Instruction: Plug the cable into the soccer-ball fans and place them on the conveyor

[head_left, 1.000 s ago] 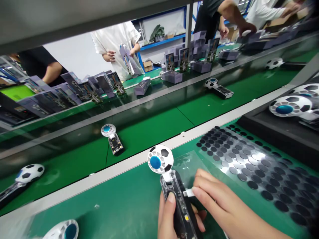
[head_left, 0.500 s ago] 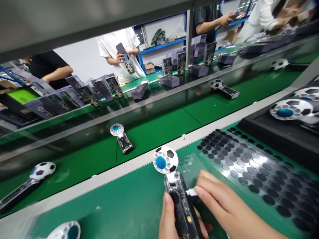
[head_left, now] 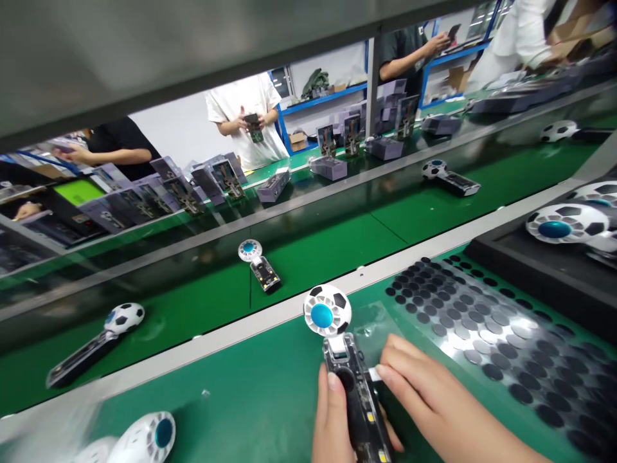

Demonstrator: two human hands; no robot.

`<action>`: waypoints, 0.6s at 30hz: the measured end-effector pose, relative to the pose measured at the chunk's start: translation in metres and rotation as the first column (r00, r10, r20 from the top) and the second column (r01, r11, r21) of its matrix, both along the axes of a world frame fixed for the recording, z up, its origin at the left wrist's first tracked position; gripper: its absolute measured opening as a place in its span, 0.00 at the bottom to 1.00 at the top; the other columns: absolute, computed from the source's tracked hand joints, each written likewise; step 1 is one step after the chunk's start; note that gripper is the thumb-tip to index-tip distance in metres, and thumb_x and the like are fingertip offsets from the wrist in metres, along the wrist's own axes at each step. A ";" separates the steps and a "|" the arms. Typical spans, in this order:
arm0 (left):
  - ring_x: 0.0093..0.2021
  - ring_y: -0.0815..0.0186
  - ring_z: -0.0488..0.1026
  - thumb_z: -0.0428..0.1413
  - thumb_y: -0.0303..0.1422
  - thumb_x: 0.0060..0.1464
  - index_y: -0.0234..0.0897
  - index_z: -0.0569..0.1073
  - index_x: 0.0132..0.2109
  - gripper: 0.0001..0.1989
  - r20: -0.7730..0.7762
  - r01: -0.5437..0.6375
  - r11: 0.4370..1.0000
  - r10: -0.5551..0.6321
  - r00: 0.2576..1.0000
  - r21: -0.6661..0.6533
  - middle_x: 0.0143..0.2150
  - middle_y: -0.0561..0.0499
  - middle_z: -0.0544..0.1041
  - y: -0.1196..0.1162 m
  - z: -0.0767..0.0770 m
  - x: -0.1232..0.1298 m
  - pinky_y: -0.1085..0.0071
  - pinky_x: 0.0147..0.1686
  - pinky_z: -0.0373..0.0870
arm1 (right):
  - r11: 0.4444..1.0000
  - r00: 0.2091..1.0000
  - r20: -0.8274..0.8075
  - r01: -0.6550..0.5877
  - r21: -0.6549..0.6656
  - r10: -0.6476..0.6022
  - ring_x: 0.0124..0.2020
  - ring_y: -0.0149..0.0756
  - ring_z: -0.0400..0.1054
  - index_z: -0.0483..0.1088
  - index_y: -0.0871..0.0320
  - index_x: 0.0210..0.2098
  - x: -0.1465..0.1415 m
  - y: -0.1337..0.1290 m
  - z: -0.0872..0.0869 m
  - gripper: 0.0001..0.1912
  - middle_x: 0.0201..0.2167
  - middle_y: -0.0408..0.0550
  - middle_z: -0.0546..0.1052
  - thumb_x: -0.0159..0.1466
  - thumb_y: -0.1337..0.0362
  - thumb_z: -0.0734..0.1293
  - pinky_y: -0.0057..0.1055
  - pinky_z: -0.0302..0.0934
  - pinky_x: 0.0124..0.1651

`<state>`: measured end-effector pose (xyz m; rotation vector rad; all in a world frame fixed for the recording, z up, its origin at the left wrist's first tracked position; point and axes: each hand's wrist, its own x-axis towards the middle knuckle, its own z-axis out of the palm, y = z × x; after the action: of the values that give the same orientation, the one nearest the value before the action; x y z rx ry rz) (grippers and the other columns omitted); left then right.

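Near the counter's (head_left: 231, 411) front edge, left hand (head_left: 332, 424) grips the football fan's (head_left: 344, 360) handle, right hand (head_left: 419, 392) pinching a white tab (head_left: 373, 373) at its right side.

You look out from under a grey shelf (head_left: 144, 45) that crosses the top of the frame. Your green counter (head_left: 231, 399) fills the bottom, edged by a pale rail (head_left: 270, 318), with the green conveyor belt (head_left: 328, 244) running beyond it. At upper centre you see a white wall (head_left: 178, 132) and blue shelving (head_left: 332, 93), brightly lit.
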<state>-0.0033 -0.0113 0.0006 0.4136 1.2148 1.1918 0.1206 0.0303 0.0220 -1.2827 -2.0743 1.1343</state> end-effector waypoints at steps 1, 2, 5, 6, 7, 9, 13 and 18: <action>0.16 0.65 0.69 0.45 0.56 0.51 0.32 0.54 0.55 0.35 -0.051 0.020 1.000 -0.020 0.999 0.006 0.16 0.52 0.73 0.000 0.000 -0.001 0.75 0.17 0.63 | 1.000 1.000 0.003 -0.005 0.009 0.005 0.32 0.37 0.62 0.55 0.55 0.24 0.000 0.000 0.000 0.16 0.28 0.44 0.60 0.68 0.65 0.47 0.36 0.59 0.37; 0.16 0.65 0.69 0.45 0.56 0.50 0.33 0.53 0.55 0.35 -0.082 0.038 0.999 -0.037 0.996 0.007 0.16 0.53 0.73 0.000 0.000 -0.002 0.76 0.17 0.63 | 1.000 1.000 0.004 0.001 0.016 -0.001 0.32 0.37 0.62 0.55 0.55 0.25 -0.001 -0.001 -0.001 0.16 0.29 0.44 0.61 0.68 0.65 0.47 0.36 0.59 0.37; 0.14 0.66 0.68 0.47 0.56 0.48 0.36 0.51 0.56 0.37 -0.080 0.015 1.000 -0.014 0.997 0.006 0.17 0.55 0.73 0.000 -0.005 0.001 0.75 0.15 0.61 | 0.999 0.999 -0.011 0.035 0.032 -0.035 0.31 0.36 0.62 0.52 0.55 0.23 -0.005 -0.003 -0.005 0.16 0.27 0.43 0.61 0.67 0.65 0.48 0.34 0.59 0.35; 0.13 0.66 0.67 0.48 0.56 0.48 0.37 0.50 0.56 0.37 -0.063 -0.009 1.000 0.010 0.998 0.007 0.17 0.55 0.73 0.000 -0.007 0.004 0.75 0.14 0.60 | 0.999 0.999 -0.019 0.040 0.031 -0.040 0.31 0.36 0.63 0.51 0.55 0.23 -0.006 -0.003 -0.007 0.16 0.27 0.43 0.61 0.67 0.65 0.48 0.34 0.59 0.35; 0.13 0.66 0.67 0.49 0.56 0.47 0.38 0.51 0.56 0.37 -0.043 -0.034 0.999 0.035 0.998 0.008 0.17 0.55 0.73 0.001 -0.008 0.006 0.75 0.14 0.60 | 0.999 0.999 -0.025 0.033 0.029 -0.033 0.30 0.35 0.63 0.51 0.55 0.23 -0.005 -0.002 -0.008 0.16 0.27 0.43 0.61 0.67 0.65 0.48 0.34 0.60 0.35; 0.13 0.66 0.67 0.49 0.56 0.48 0.36 0.57 0.52 0.33 0.003 -0.086 0.996 0.086 0.996 0.008 0.15 0.54 0.73 0.003 -0.006 0.007 0.74 0.14 0.60 | 0.999 0.998 -0.051 0.033 0.026 -0.032 0.31 0.37 0.64 0.52 0.54 0.23 0.001 0.001 -0.008 0.16 0.27 0.44 0.63 0.67 0.63 0.48 0.34 0.61 0.36; 0.17 0.70 0.67 0.51 0.54 0.47 0.33 0.66 0.29 0.25 -0.073 -0.259 0.963 0.264 0.962 0.075 0.16 0.51 0.71 0.009 0.017 -0.029 0.75 0.20 0.65 | 0.846 0.831 -0.162 0.520 -0.116 -0.533 0.41 0.45 0.66 0.59 0.53 0.28 0.027 0.006 -0.001 0.15 0.34 0.49 0.70 0.64 0.52 0.52 0.35 0.63 0.36; 0.21 0.69 0.71 0.58 0.44 0.47 0.36 0.68 0.39 0.18 -0.333 -0.245 0.949 0.301 0.894 0.199 0.23 0.56 0.71 0.034 0.038 -0.078 0.71 0.23 0.69 | 0.951 0.939 -0.147 0.310 -0.022 -0.310 0.26 0.36 0.66 0.60 0.53 0.28 0.022 -0.008 0.008 0.07 0.23 0.40 0.68 0.56 0.58 0.63 0.27 0.61 0.27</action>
<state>-0.0810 0.0224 0.0389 0.6101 1.5403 1.5039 0.1430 0.0222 0.0299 -1.4175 -1.6920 1.0500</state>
